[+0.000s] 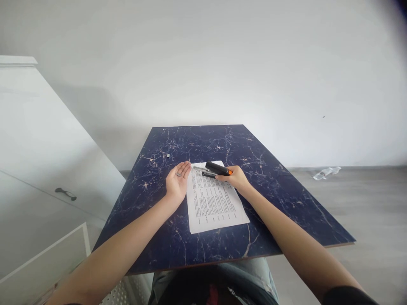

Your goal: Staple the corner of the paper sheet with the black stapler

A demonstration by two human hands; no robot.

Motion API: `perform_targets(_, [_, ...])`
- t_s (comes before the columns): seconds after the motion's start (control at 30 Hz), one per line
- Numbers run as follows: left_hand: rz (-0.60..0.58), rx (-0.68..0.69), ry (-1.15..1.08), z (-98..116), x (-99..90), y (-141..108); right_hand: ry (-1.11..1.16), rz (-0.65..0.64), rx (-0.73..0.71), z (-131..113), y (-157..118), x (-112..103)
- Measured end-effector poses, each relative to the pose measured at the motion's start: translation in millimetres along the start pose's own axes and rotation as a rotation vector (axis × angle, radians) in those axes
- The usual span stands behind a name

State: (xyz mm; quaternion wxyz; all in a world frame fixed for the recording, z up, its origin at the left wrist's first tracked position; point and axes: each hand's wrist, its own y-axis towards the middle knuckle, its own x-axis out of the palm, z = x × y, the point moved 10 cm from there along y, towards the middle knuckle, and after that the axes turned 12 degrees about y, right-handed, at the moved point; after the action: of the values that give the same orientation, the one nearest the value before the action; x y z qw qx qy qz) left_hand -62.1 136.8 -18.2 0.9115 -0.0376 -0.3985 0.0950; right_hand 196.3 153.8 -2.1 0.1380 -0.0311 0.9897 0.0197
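My right hand (237, 177) is closed around a black stapler (216, 168) with an orange part near its back end. Its top arm is lifted from the base, and the metal magazine shows between them, pointing left over the paper. My left hand (178, 181) is turned palm up with fingers stretched out, beside the paper's upper left edge. Across its fingers lies a small grey strip (178, 174) that looks like staples. Beneath the stapler are printed paper sheets (216, 203), lying flat on the table.
The dark blue marbled table (197, 144) stands close to the white wall (203, 63). A small light grey piece (168, 156) lies on it, beyond my left hand. A white cabinet (47, 140) stands at left; clear crumpled plastic (327, 173) lies on the floor at right.
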Motion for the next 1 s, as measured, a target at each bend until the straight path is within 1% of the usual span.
perform_targets(0.17, [-0.055,0.014,-0.002,1.0,7.0,-3.1,-0.072,-0.024,-0.03,-5.2,-1.2,5.3])
perform_targets(0.3, [-0.062,0.005,0.008,0.8,9.7,-5.8,-0.086,-0.022,-0.064,-8.2,-0.6,4.9])
perform_targets(0.53, [-0.132,-0.006,0.0,-0.4,18.7,-9.6,-0.113,-0.009,-0.068,-3.0,2.1,4.3])
perform_targets(0.67, [-0.126,-0.034,-0.023,-2.4,18.9,-9.0,-0.117,-0.023,-0.062,-1.3,2.2,6.2])
perform_targets(0.8, [-0.17,-0.082,-0.05,-4.3,24.8,-9.8,-0.129,-0.046,-0.045,-1.0,2.0,7.6])
perform_targets(1.0, [-0.229,-0.105,-0.046,-4.8,31.8,-12.5,-0.141,-0.077,-0.144,-10.2,3.6,10.2])
